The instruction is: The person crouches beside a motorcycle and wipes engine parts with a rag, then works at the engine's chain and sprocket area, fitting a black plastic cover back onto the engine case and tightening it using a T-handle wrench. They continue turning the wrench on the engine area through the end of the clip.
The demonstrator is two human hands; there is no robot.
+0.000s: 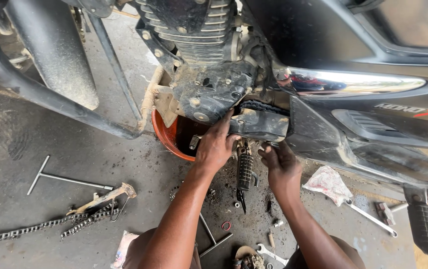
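The black chain cover (260,124) sits low on the motorcycle engine (209,84), just right of the crankcase, with a stretch of drive chain (261,106) showing along its top edge. The left hand (216,145) lies against the cover's left end, fingers spread and pressed flat to it and to the engine case rather than curled round anything. The right hand (279,160) reaches up under the cover's lower right edge; its fingertips are tucked out of sight, so whether its grip is closed on a part cannot be told. Between the two hands hangs the ribbed black footpeg (245,172), pointing down toward the floor.

Behind the left hand, under the engine, stands an orange basin (165,134). Far left, the front tyre (57,55) and a curved crash bar (50,97) cross the concrete floor (20,149). On that floor, to the left, lie a T-handle wrench (59,177), a loose chain (50,224) folded on itself, and a side stand (107,198) beside it. Near the forearms are an open-end spanner (269,253) and a small red ring (226,225). To the right lie a crumpled rag (329,183), a long spanner (371,217) and the rear footpeg (425,229)
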